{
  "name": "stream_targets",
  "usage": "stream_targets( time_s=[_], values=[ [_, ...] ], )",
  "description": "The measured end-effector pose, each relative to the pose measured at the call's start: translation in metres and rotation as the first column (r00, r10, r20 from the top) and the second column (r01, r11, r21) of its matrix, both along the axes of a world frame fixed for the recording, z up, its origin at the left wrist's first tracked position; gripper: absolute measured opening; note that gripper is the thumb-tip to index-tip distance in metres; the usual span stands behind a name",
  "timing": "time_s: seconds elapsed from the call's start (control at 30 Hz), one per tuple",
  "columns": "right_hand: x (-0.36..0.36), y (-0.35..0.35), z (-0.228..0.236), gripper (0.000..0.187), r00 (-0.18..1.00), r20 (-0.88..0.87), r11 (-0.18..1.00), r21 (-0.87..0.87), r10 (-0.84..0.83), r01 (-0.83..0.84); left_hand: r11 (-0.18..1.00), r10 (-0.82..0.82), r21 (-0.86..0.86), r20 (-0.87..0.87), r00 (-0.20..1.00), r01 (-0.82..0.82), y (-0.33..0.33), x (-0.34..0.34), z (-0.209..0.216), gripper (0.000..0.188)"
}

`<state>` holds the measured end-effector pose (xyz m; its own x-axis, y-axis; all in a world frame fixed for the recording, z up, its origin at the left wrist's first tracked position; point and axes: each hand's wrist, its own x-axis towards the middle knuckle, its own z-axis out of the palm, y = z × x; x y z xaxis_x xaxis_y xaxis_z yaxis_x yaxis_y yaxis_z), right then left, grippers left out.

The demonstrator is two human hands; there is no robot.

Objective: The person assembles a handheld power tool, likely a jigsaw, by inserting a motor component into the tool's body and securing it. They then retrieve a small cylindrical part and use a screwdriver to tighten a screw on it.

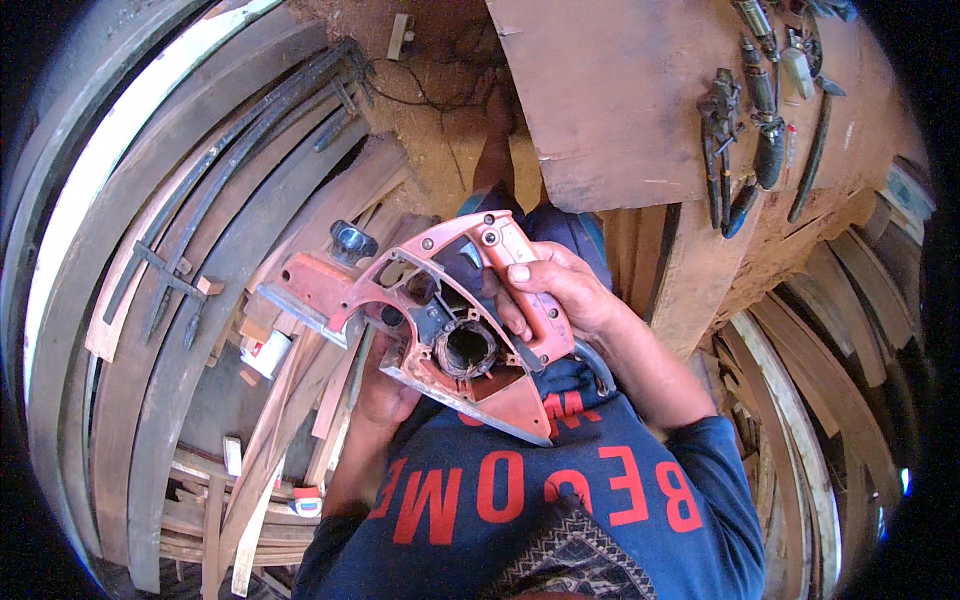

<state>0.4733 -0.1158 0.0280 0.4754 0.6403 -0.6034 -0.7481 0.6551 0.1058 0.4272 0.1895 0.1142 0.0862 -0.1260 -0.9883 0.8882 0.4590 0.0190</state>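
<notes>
- The bench (pixel 610 110) fills one o'clock, brown-topped, with hand tools (pixel 768 155) lying at two.
- Curved-looking boards (pixel 160 430) line nine o'clock, long metal clamps (pixel 170 270) across them; more boards (pixel 825 345) lie past three.
- At twelve, between the boards and the bench's left edge, the tan floor (pixel 435 155) opens up, a thin cable crossing it.
- I have the power planer (pixel 440 325) mid-view before my shirt (pixel 610 480), knobbed nose at ten, tail at four: its long axis. The metal sole faces seven.
- My right hand (pixel 565 290) has its fingers wrapped around the handle; my left hand (pixel 388 400) is underneath, its fingers hidden, so I can't tell their closure.
</notes>
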Motion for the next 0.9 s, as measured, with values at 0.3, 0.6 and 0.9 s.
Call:
stream_targets(
  time_s=[0.3,0.6,0.9],
  values=[
    [0.002,0.018,-0.028,0.033,0.999,-0.003,0.985,0.170,0.038,-0.037,0.997,-0.035,0.073,0.181,0.983,0.022,0.000,-0.009,0.016,0.083],
    [0.025,0.034,-0.033,0.031,0.988,0.130,0.964,0.242,0.080,-0.110,0.985,0.034,0.165,0.105,0.994,-0.051,0.012,0.001,0.038,0.068],
    [0.017,0.043,-0.033,0.034,0.979,0.181,0.956,0.258,0.092,-0.138,0.972,-0.102,0.229,0.234,0.967,0.048,-0.007,0.011,0.051,0.076]
  ],
)
